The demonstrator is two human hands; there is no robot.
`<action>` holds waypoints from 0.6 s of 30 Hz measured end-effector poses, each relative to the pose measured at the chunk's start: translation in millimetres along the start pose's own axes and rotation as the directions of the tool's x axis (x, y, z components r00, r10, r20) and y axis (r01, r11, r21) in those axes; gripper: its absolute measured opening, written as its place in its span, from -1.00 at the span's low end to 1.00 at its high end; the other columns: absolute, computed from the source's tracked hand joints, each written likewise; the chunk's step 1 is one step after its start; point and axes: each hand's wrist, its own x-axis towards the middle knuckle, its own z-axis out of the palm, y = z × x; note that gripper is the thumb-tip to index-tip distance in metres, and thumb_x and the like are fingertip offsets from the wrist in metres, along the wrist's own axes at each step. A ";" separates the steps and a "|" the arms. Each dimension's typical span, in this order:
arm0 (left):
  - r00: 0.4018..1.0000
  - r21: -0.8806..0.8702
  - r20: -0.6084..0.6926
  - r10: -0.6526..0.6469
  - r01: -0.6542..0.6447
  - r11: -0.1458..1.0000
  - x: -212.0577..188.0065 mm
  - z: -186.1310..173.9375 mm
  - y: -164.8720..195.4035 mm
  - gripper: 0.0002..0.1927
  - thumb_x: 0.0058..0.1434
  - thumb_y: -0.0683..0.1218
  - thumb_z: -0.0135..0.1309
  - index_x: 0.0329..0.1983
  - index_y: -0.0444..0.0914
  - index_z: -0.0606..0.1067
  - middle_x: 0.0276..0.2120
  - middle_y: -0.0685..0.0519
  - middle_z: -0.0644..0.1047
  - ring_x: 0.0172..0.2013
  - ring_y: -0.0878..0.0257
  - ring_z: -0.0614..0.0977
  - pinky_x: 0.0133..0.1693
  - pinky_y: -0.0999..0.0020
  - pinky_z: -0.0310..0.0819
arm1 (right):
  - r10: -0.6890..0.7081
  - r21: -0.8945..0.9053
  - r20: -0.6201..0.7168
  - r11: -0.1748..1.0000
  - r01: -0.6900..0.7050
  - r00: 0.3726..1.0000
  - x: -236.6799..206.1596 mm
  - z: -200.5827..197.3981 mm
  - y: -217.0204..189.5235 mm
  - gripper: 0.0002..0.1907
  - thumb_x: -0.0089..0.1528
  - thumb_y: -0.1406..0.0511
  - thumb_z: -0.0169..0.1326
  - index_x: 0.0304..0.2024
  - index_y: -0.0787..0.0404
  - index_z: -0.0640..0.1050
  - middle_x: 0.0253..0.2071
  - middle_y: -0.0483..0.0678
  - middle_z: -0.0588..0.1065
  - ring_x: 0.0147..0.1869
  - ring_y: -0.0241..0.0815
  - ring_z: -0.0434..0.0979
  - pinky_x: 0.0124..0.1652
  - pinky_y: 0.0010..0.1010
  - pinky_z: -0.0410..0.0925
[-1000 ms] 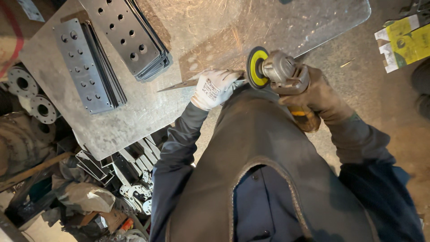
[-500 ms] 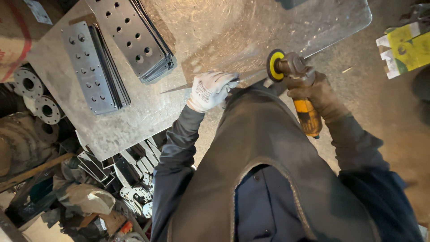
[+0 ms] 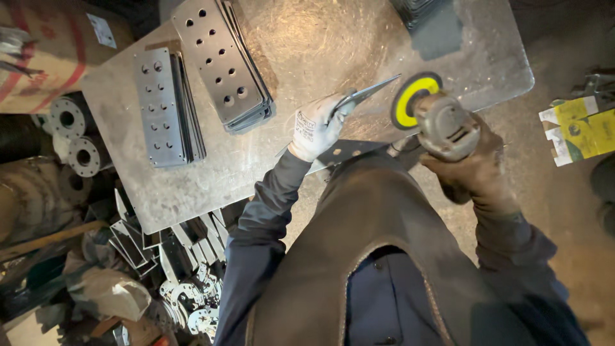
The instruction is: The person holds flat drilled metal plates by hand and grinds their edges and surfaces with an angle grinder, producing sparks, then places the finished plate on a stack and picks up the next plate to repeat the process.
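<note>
Two gloved hands work over a steel workbench (image 3: 192,186): the left hand (image 3: 317,128) pinches a thin metal plate (image 3: 365,96) tilted on edge, fingers pressed along it, while the right hand (image 3: 477,170) wraps an angle grinder (image 3: 442,122) just beside. Lightly pinched, the plate could kick free if the yellow-backed disc (image 3: 410,102) catches its edge, with fingers near the wheel. Beyond lie stacks of drilled plates (image 3: 221,57).

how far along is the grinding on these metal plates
Hard to call any plate finished. Two stacks of drilled plates lie on the steel table: a left stack and a taller stack. In hand: the left hand holds one plate tilted on edge, the right hand holds the angle grinder beside it, disc apparently clear. Which stack is left to do, the view doesn't show.
</note>
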 end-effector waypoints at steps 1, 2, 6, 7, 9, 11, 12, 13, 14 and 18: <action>1.000 0.019 0.019 -0.022 0.022 1.000 0.9 4.0 0.0 -0.71 0.29 -0.19 0.08 0.08 -0.21 0.51 -0.20 -0.02 0.65 -0.20 0.01 0.70 -0.15 0.20 0.59 | -0.003 -0.034 0.006 0.999 0.003 1.000 -0.2 -2.7 -7.6 -0.11 -0.06 0.19 0.50 0.28 0.32 0.47 0.10 0.08 0.59 0.16 -0.14 0.62 0.19 -0.27 0.47; 0.998 0.039 0.037 -0.047 0.046 0.998 0.8 8.4 0.4 -0.71 0.29 -0.19 0.08 0.09 -0.19 0.52 -0.21 -0.01 0.66 -0.19 0.02 0.71 -0.14 0.21 0.59 | -0.004 -0.067 0.013 0.998 0.005 1.000 -1.3 -4.3 -15.2 -0.11 -0.03 0.16 0.51 0.29 0.32 0.47 0.09 0.09 0.60 0.16 -0.11 0.65 0.19 -0.26 0.49; 0.999 0.098 0.045 -0.018 0.013 0.995 5.3 20.8 1.1 -0.68 0.28 -0.20 0.10 0.10 -0.19 0.51 -0.17 -0.06 0.64 -0.17 -0.02 0.69 -0.14 0.19 0.57 | -0.151 -0.289 -0.009 0.947 0.142 0.988 3.9 -5.1 -41.9 -0.06 -0.06 0.13 0.53 0.28 0.35 0.44 0.04 0.18 0.59 0.08 0.04 0.66 0.05 -0.22 0.51; 0.999 0.101 0.041 -0.005 0.001 0.995 6.1 23.1 1.9 -0.67 0.25 -0.20 0.10 0.10 -0.20 0.50 -0.16 -0.06 0.64 -0.16 -0.02 0.69 -0.13 0.18 0.58 | -0.170 -0.304 -0.004 0.939 0.161 0.985 6.1 -5.0 -46.8 -0.06 -0.07 0.12 0.53 0.27 0.34 0.44 0.04 0.19 0.58 0.07 0.06 0.66 0.04 -0.21 0.51; 0.999 0.106 0.035 0.022 -0.025 0.994 8.6 26.7 3.5 -0.63 0.20 -0.21 0.09 0.09 -0.21 0.50 -0.14 -0.07 0.63 -0.14 -0.04 0.69 -0.10 0.17 0.59 | -0.219 -0.320 0.003 0.924 0.208 0.976 10.4 -5.0 -53.4 -0.05 -0.08 0.12 0.53 0.26 0.34 0.44 0.05 0.21 0.58 0.06 0.07 0.66 0.03 -0.21 0.52; 0.999 0.114 0.031 0.038 -0.042 0.993 8.6 28.5 6.7 -0.63 0.19 -0.21 0.10 0.09 -0.22 0.50 -0.14 -0.08 0.63 -0.15 -0.04 0.69 -0.11 0.16 0.59 | -0.274 -0.322 0.003 0.910 0.260 0.962 13.5 -3.9 -55.6 -0.05 -0.07 0.12 0.53 0.27 0.34 0.43 0.08 0.23 0.57 0.07 0.07 0.66 0.04 -0.23 0.52; 0.998 0.117 0.031 0.048 -0.051 0.992 9.0 29.1 8.0 -0.63 0.18 -0.20 0.11 0.09 -0.23 0.50 -0.14 -0.08 0.63 -0.15 -0.04 0.68 -0.11 0.15 0.59 | -0.224 -0.292 0.007 0.932 0.216 0.975 14.7 -4.2 -54.9 -0.06 -0.06 0.13 0.54 0.27 0.35 0.43 0.06 0.22 0.57 0.07 0.05 0.66 0.04 -0.22 0.52; 0.999 0.119 0.036 0.041 -0.045 0.992 9.9 29.4 9.0 -0.65 0.20 -0.20 0.12 0.08 -0.22 0.50 -0.14 -0.07 0.64 -0.15 -0.04 0.69 -0.12 0.16 0.59 | -0.173 -0.262 0.011 0.950 0.170 0.985 15.6 -4.4 -53.3 -0.07 -0.05 0.14 0.54 0.27 0.36 0.44 0.05 0.20 0.58 0.07 0.04 0.66 0.04 -0.22 0.51; 0.999 0.119 0.040 0.035 -0.039 0.992 10.6 29.9 10.2 -0.67 0.22 -0.19 0.13 0.07 -0.22 0.50 -0.14 -0.06 0.64 -0.16 -0.03 0.69 -0.12 0.16 0.59 | -0.121 -0.233 0.018 0.965 0.122 0.992 16.5 -5.4 -50.6 -0.08 -0.04 0.16 0.54 0.27 0.36 0.45 0.04 0.19 0.59 0.07 0.02 0.65 0.04 -0.22 0.50; 0.995 0.067 0.044 0.091 -0.094 0.993 11.6 27.5 12.3 -0.66 0.27 -0.20 0.13 0.12 -0.22 0.51 -0.12 -0.07 0.64 -0.16 -0.02 0.69 -0.13 0.16 0.59 | -0.110 -0.051 0.034 0.992 0.112 0.993 22.5 -9.9 -32.4 -0.17 -0.04 0.25 0.51 0.21 0.38 0.45 0.05 0.12 0.58 0.10 -0.11 0.63 0.11 -0.29 0.48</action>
